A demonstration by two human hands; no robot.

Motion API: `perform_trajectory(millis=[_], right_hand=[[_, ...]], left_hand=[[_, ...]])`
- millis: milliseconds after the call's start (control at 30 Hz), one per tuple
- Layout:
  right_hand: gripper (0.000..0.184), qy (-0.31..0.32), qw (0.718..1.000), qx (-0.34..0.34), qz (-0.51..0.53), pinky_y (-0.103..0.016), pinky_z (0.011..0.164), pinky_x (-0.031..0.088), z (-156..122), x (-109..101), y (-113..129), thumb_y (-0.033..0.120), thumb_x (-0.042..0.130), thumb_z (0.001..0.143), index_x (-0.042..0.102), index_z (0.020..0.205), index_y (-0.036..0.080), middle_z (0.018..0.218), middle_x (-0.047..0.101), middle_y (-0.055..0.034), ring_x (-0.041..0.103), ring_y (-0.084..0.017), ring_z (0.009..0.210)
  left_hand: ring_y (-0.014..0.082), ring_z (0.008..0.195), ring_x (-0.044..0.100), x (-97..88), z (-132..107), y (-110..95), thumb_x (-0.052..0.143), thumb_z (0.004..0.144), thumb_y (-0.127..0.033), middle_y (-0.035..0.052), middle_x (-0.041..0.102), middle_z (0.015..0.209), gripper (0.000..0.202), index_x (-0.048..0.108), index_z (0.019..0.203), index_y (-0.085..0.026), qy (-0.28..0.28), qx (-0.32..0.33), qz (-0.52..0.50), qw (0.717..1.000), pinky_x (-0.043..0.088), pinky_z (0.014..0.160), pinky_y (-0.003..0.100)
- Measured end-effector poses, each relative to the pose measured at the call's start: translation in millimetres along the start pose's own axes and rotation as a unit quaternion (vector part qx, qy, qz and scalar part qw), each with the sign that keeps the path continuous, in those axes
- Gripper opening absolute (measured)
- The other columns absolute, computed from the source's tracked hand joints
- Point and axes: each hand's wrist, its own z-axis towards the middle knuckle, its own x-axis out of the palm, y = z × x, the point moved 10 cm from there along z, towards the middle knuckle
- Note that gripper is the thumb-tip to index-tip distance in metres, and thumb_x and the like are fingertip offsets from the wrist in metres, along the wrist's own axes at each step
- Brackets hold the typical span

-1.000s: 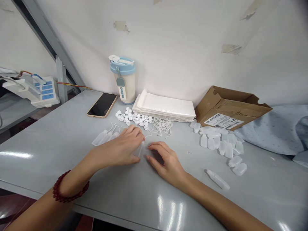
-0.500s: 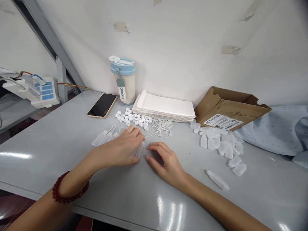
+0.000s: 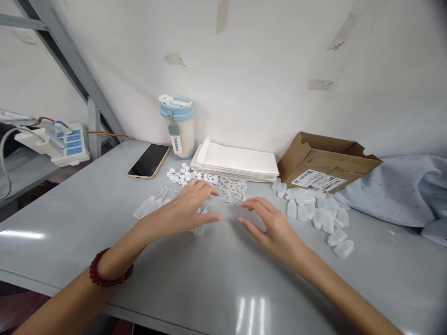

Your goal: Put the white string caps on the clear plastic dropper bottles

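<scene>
My left hand (image 3: pixel 186 207), fingers apart, is over the left-middle of the table. Partly under its thumb lies a small clear plastic bottle (image 3: pixel 199 230) with a thin white string. Several similar bottles (image 3: pixel 145 207) with strings lie beside that hand, partly covered by it. My right hand (image 3: pixel 274 225) is open, thumb and fingers spread, with nothing visible between them. In front of both hands are a tangle of white strings (image 3: pixel 232 188) and a scatter of small white caps (image 3: pixel 181 174), some of them hidden behind my left fingers.
A phone (image 3: pixel 149 161), a lidded cup (image 3: pixel 183 135) and a stack of white envelopes (image 3: pixel 240 160) line the wall side. Right of them stand a cardboard box (image 3: pixel 324 163), a pile of clear bottles (image 3: pixel 314 207) and bluish cloth (image 3: pixel 398 186). A power strip (image 3: pixel 71 146) is at far left.
My left hand has opened and lifted off the bottle it was touching. My right hand has moved right, away from it. The lone bottle near my right forearm no longer shows.
</scene>
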Motion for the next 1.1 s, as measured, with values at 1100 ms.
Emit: perform_trajectory(millis=[1100], right_hand=[[0.029, -0.042, 0.982, 0.149, 0.105, -0.031, 0.065, 0.055, -40, -24, -33, 0.027, 0.058, 0.085, 0.057, 0.113, 0.021, 0.091, 0.070, -0.0053, 0.064, -0.017, 0.074]], left_hand=[[0.0149, 0.080, 0.058, -1.5, 6, -76, 0.047, 0.091, -0.010, 0.0036, 0.066, 0.084, 0.014, 0.058, 0.087, -0.016, -0.228, 0.207, 0.017, 0.951, 0.048, 0.072, 0.028]])
